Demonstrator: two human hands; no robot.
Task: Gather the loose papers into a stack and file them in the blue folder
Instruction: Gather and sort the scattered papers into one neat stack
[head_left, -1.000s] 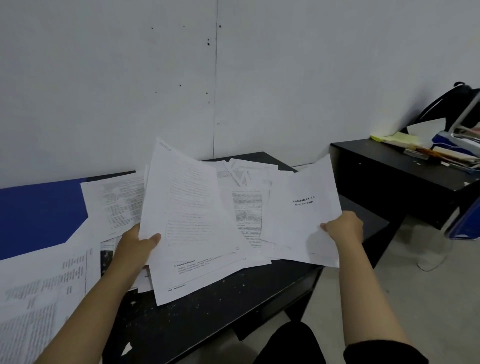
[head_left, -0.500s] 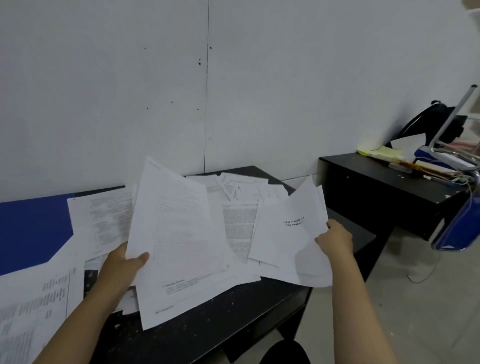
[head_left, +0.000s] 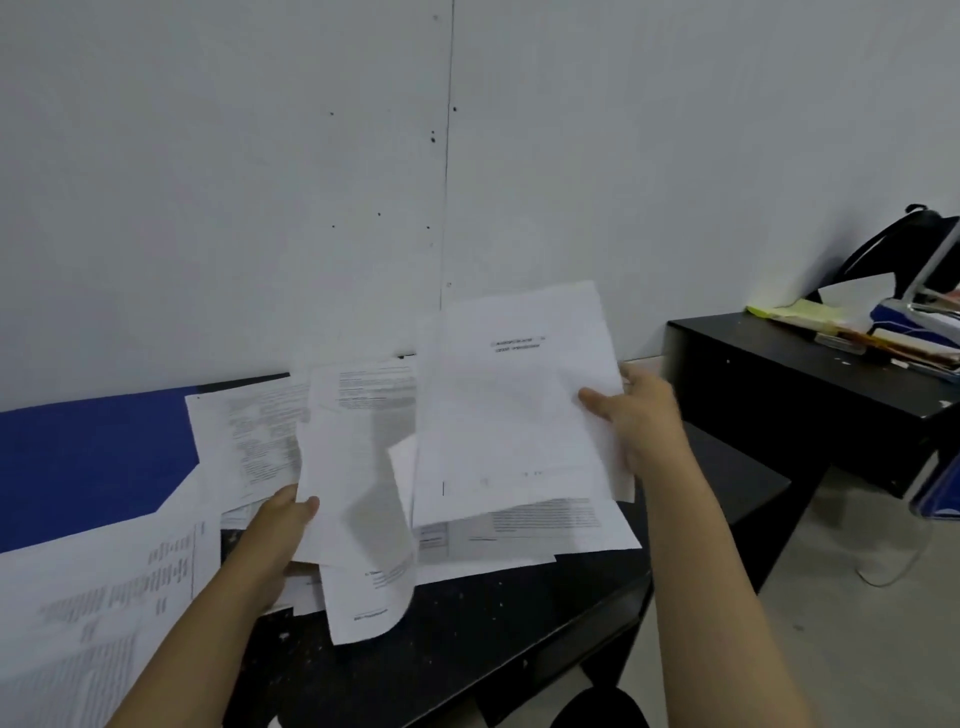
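While your right hand pinches the title sheet and your left hand grips the curling pages, bring both bundles together over the black desk. Square their edges before reaching for the loose papers overlapping the blue folder at far left.

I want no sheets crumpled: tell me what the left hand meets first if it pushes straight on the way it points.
The left hand points up and to the right, already gripping the curled sheet. Pushing on, it would probably drive that sheet into the title page held by the right hand; depth is unclear.
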